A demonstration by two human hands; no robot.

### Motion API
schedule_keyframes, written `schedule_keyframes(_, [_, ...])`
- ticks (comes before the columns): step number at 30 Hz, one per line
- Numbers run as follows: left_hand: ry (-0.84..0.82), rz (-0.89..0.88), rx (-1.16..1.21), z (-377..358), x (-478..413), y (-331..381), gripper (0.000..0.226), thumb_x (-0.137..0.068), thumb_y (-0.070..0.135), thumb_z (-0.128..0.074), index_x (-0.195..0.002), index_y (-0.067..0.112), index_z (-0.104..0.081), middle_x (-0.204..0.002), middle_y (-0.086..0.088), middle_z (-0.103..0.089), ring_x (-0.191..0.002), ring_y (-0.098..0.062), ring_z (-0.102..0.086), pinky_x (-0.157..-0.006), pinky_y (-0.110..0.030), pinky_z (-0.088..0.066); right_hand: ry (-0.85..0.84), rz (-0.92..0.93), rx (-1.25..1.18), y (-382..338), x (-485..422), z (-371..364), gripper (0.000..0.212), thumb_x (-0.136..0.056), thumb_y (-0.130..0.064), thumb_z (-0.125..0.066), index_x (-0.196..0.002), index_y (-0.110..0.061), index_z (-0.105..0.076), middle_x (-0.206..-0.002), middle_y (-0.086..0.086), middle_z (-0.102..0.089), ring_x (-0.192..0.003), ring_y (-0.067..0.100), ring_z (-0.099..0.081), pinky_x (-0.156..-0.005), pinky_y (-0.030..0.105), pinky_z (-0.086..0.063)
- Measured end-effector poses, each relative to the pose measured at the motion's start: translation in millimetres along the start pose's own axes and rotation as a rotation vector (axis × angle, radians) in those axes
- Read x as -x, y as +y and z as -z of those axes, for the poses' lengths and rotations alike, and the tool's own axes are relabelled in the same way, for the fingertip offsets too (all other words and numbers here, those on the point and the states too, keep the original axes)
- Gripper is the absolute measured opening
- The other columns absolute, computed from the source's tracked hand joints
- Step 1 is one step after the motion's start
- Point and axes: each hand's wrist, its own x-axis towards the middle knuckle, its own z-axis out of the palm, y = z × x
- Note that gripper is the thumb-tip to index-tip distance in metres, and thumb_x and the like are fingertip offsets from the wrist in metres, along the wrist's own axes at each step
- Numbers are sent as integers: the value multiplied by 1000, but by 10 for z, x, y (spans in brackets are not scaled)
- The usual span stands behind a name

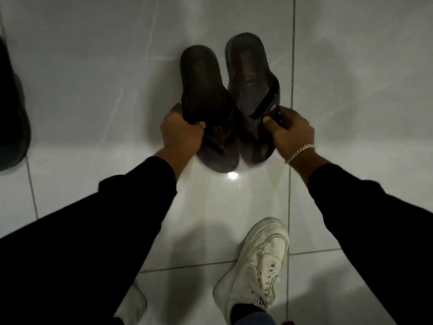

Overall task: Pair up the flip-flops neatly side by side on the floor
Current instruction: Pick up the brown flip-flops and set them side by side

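Two dark flip-flops lie side by side on the white tiled floor, heels pointing away from me and toes toward me. My left hand (181,132) grips the strap of the left flip-flop (203,90). My right hand (289,131) pinches the outer strap of the right flip-flop (249,73), which sits slightly farther away and tilts a little to the right. The two soles touch near the toe ends. Both arms wear black sleeves, and a silver bracelet circles the right wrist.
My white sneaker (255,266) stands on the floor below the flip-flops, with the other sneaker's tip (132,306) at the lower left. A dark object (11,118) sits at the left edge. A tile joint (291,66) runs just right of the pair.
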Motion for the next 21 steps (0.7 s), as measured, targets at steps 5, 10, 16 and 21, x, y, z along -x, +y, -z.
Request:
schedule_keyframes(5, [-47, -49, 59, 7, -192, 157, 31, -72, 12, -69, -102, 17, -70, -101, -7, -74, -96, -24, -68, -92, -39, -55, 4, -84, -167, -29, -77, 38, 32, -77, -37, -69, -105, -23, -70, -82, -14, -68, -95, 18, -66, -89, 29, -50])
schedule_keyframes(10, [-39, -80, 84, -179, -246, 242, 27, -71, 18, -69, -98, 23, -69, -99, -2, -74, -96, -23, -68, -92, -39, -55, -21, -196, -355, -33, -292, 169, 59, -71, -25, -70, -129, -19, -58, -109, -7, -72, -110, 21, -63, -104, 37, -48])
schedule_keyframes(16, [-48, -138, 125, -298, -308, 300, 32, -71, 21, -69, -103, 20, -70, -97, -3, -73, -97, -26, -68, -93, -42, -54, -46, -179, -299, 18, -342, 242, 75, -65, -45, -76, -132, -18, -55, -128, 3, -66, -116, 20, -61, -105, 39, -47])
schedule_keyframes(21, [-23, -150, 170, -341, -324, 281, 23, -71, 21, -70, -94, 19, -72, -91, 0, -76, -89, -18, -70, -89, -39, -56, -45, -167, -257, 133, -312, 218, 75, -65, -49, -75, -127, -11, -56, -127, 7, -67, -116, 25, -62, -104, 42, -48])
